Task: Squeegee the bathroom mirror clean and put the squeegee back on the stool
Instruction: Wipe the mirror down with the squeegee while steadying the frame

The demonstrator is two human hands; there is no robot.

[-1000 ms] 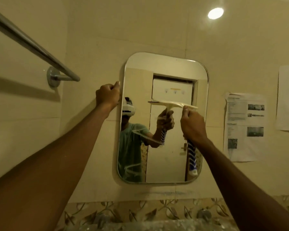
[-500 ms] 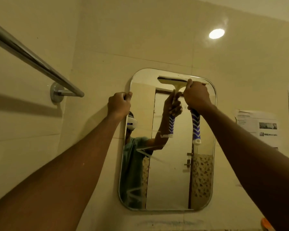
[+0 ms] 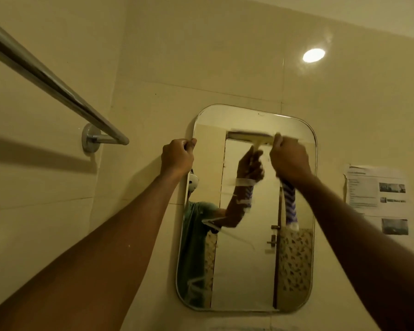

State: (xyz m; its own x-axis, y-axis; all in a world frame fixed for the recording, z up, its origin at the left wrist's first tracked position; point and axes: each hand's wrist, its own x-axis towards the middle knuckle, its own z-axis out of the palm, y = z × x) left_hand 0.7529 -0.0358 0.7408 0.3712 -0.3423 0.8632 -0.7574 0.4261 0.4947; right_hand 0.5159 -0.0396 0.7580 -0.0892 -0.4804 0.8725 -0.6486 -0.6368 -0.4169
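- Head view: the right hand [image 3: 290, 158] is holding the squeegee [image 3: 249, 137] tight, with its fingers wrapped round the blue and white handle.
- Half a second ago the blade was sitting right at the top of the mirror [image 3: 249, 271]. Now it is lying a bit lower and looking blurry, so a new wipe down is probably starting.
- The left hand [image 3: 177, 155] is still gripping the mirror's left edge with curled fingers.
- White streaks are showing lower on the glass, so the cleaning is not done. The stool is not showing.
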